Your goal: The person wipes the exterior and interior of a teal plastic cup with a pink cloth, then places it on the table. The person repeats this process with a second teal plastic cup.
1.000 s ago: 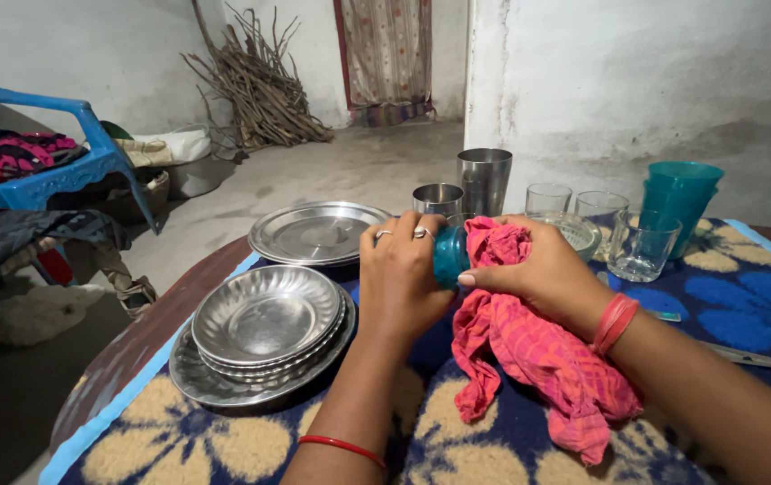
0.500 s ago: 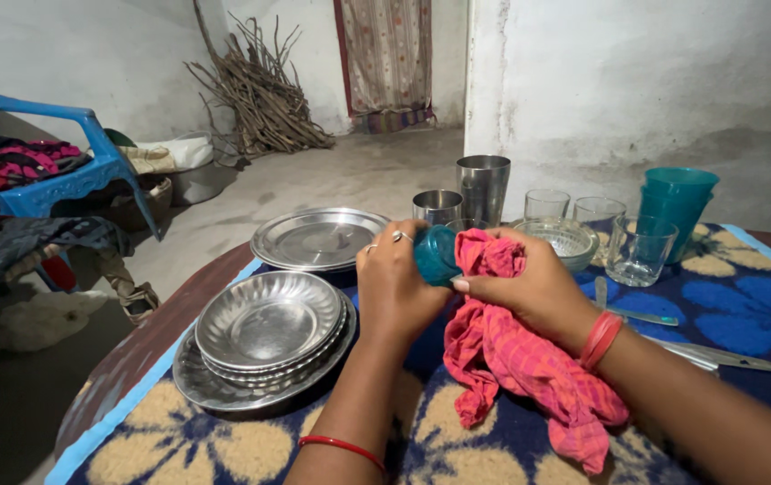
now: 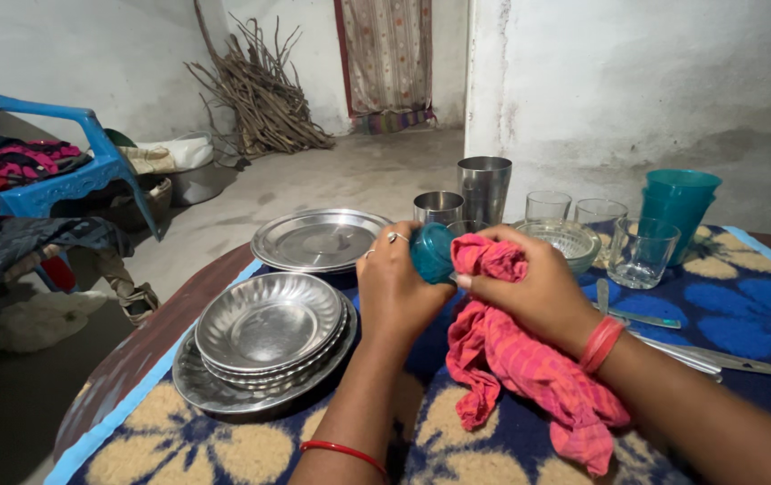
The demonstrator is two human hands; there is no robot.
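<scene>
A teal plastic cup [image 3: 431, 252] was held on its side above the middle of the table, between the person's two hands. The left hand [image 3: 394, 286] was wrapped around the cup's body, fingers curled over the top, two rings showing on them. The right hand [image 3: 534, 286] was closed on a pink-red checked cloth [image 3: 516, 359], bunching it against the cup's open end; the rest of the cloth hung down onto the blue blanket with pale flowers [image 3: 745, 305] that covered the table. Red bangles circled both wrists.

To the left of the hands sat a stack of steel bowls [image 3: 269, 328] on a wider steel plate, and just behind it lay a flat round steel plate [image 3: 318, 239]. Behind the hands stood a short steel tumbler [image 3: 438, 207] and a taller steel tumbler [image 3: 483, 186], side by side. To the right of these stood a glass bowl [image 3: 568, 239], three clear drinking glasses [image 3: 642, 251] and a stack of teal cups [image 3: 678, 199] near the wall. Some metal cutlery [image 3: 718, 359] lay on the blanket beyond the right forearm.

On the floor to the far left was a blue plastic chair [image 3: 53, 180] heaped with clothes, and a bundle of dry sticks [image 3: 255, 90] leaned against the far wall.
</scene>
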